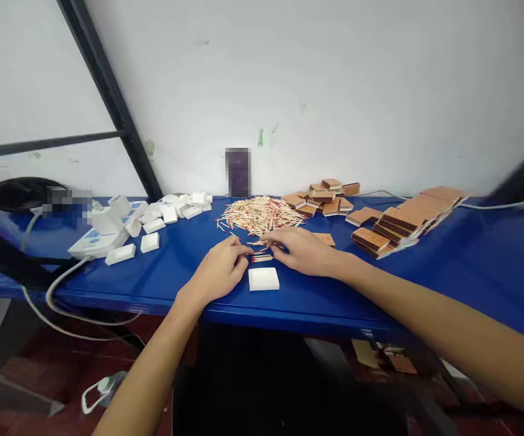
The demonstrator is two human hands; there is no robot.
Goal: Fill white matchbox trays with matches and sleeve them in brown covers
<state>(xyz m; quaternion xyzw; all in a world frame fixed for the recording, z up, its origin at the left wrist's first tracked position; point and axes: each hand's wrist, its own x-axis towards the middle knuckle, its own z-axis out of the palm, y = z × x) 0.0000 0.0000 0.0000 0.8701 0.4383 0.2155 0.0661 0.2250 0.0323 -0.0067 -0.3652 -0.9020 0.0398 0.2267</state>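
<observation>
The left hand (225,266) and right hand (300,249) flank some matches (262,258) on the bench (175,257), fingers bent; whether either grips any, I cannot tell. A white tray (264,280) lies just nearer than both hands, the match heap (262,213) just beyond.

a blue table (452,278) bears matches (262,215), trays (169,214), boxes (418,215).

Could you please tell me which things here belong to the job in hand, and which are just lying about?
Seemingly part of the job:
- matches, a few between the hands
- near tray
- other white trays, probably
- brown boxes, probably

Apparently just lying about:
- black round thing
- white cable
</observation>
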